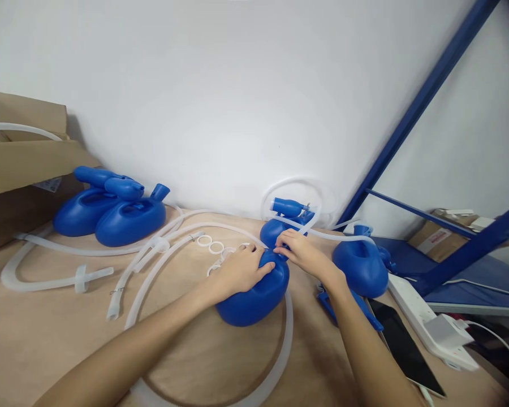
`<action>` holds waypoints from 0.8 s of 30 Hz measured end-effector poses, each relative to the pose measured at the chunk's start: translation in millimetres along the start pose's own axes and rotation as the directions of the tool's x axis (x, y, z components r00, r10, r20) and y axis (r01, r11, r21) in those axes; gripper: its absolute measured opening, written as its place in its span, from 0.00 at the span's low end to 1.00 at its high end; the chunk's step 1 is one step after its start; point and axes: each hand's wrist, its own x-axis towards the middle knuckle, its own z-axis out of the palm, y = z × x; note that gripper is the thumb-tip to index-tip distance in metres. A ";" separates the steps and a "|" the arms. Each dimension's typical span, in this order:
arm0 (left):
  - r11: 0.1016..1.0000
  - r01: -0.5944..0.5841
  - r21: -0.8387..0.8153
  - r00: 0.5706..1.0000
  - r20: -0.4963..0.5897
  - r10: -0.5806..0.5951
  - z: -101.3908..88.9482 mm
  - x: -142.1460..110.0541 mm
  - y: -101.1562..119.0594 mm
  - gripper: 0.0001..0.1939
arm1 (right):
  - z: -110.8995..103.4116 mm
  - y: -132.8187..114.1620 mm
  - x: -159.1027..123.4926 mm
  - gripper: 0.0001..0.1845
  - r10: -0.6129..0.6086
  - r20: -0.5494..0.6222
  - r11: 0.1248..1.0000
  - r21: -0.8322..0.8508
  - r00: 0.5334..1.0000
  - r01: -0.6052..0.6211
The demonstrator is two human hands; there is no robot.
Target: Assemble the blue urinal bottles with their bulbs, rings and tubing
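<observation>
White wall (220, 102), tubing (25, 128) in cardboard box (29, 164), left hand (240, 268) holding blue jug (254, 305), right hand (300, 251) pinching its neck (281, 256)

The bottle (250, 308) looks smooth, glossy plastic, the hose (289, 328) satiny plastic, the box (25, 164) matt cardboard.

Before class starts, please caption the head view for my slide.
Left hand holding a blue bottle, right hand at its far end, pale tubing curving around its near side.

Front bottle (258, 299) on table (59, 345); rings (210, 245) behind left, some apparently overlapping; carton (34, 161) far left, power strip (415, 308) far right.
</observation>
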 end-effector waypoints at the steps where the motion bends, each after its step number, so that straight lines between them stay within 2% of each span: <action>1: 1.000 -0.009 0.006 1.000 0.001 0.009 0.5 -0.4 -0.7 0.27 | -2.3 -1.8 -0.8 0.10 0.020 0.002 0.998 0.066 1.000 -0.020; 4: 0.999 -0.032 0.009 0.999 0.020 0.032 1.0 -0.7 -4.1 0.28 | -11.9 -6.9 -5.2 0.12 0.090 0.017 0.961 0.260 0.996 -0.092; 6: 0.999 -0.039 -0.004 0.999 0.032 0.039 0.9 0.1 -7.4 0.28 | -18.8 -7.1 -9.9 0.15 0.107 0.034 0.947 0.302 0.994 -0.112; 10: 0.999 -0.019 -0.032 0.998 0.066 0.021 -1.1 2.5 -14.9 0.29 | -26.9 1.5 -21.4 0.39 0.052 0.099 0.990 0.125 0.994 -0.064; 14: 0.999 -0.020 -0.034 0.992 0.121 0.024 -8.2 2.4 -20.2 0.30 | -22.3 12.1 -27.1 0.44 0.024 0.094 0.996 -0.087 0.995 -0.015; 16: 0.999 -0.024 -0.025 0.988 0.154 0.027 -13.3 0.6 -21.4 0.31 | -16.4 16.0 -25.2 0.44 0.032 0.064 0.981 -0.195 0.997 -0.019; 19: 0.999 -0.037 -0.014 0.982 0.185 0.039 -19.8 -2.7 -22.3 0.31 | -5.3 21.5 -18.7 0.34 0.011 0.032 0.960 -0.280 0.999 -0.002; 21: 0.999 -0.034 -0.009 0.980 0.196 0.035 -22.0 -4.3 -22.7 0.31 | 2.6 25.7 -14.9 0.32 -0.035 0.003 0.961 -0.273 0.999 0.035; 24: 1.000 -0.027 -0.002 0.980 0.198 0.027 -22.7 -5.3 -23.5 0.30 | 12.9 32.0 -12.5 0.34 -0.073 -0.058 0.972 -0.226 0.996 0.058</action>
